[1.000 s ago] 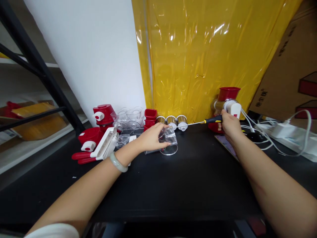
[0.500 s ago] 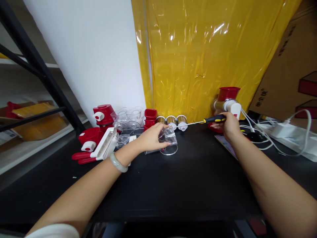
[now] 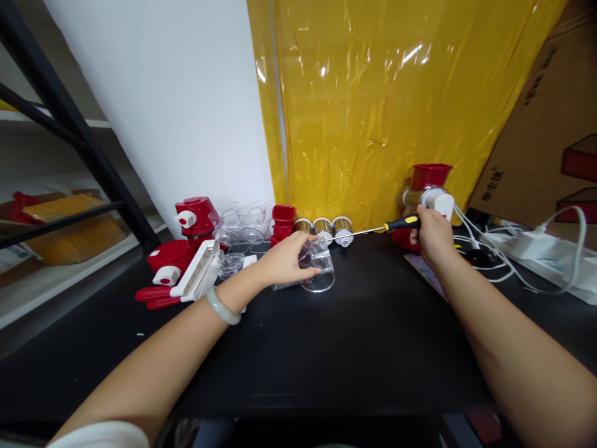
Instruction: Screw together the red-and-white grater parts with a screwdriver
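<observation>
My left hand (image 3: 295, 259) is closed around a clear plastic housing (image 3: 320, 256) whose round rim rests toward the table. My right hand (image 3: 433, 235) grips the end of a screwdriver (image 3: 402, 223) with a black and yellow handle. Its thin metal shaft runs level to the left, and the tip reaches the top of the clear housing near my left fingers. Whether the tip sits in a screw is too small to tell. Just behind the housing stand several metal grater drums (image 3: 342, 230) with white ends. Red hopper pieces (image 3: 282, 223) are beside them.
To the left lie red bases (image 3: 170, 258), white crank arms with red handles (image 3: 196, 274) and more clear housings (image 3: 249, 218). An assembled red-and-white grater (image 3: 433, 186) stands at the right, near a tablet (image 3: 424, 272), white cables and a power strip (image 3: 555, 258).
My right hand has shifted its hold on the screwdriver handle, with the fingers now nearer the handle's end. My left hand and the clear housing have stayed in place.
</observation>
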A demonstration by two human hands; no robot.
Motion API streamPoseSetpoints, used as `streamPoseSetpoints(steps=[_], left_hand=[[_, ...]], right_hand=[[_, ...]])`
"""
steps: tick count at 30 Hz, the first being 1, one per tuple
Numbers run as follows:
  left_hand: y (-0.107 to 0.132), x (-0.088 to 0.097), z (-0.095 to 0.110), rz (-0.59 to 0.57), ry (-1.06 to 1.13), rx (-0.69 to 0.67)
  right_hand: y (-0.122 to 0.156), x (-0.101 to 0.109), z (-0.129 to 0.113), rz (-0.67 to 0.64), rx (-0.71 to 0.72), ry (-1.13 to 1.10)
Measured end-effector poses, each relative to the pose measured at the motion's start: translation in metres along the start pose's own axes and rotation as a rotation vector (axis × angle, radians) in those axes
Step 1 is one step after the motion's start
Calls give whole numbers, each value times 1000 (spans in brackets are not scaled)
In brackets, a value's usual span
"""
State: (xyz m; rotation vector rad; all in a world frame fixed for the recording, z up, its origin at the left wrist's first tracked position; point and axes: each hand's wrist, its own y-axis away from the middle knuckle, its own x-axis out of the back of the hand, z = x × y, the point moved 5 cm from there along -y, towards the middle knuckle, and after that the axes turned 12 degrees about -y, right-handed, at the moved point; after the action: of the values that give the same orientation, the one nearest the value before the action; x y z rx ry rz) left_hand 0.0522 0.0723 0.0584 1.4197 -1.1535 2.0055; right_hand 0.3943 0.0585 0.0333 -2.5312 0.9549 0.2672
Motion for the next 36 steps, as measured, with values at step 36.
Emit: streamPoseSetpoints(steps=[36], left_hand=[[0, 0, 0, 8, -1, -5]], right_hand=[[2, -3, -3, -37, 47, -71]])
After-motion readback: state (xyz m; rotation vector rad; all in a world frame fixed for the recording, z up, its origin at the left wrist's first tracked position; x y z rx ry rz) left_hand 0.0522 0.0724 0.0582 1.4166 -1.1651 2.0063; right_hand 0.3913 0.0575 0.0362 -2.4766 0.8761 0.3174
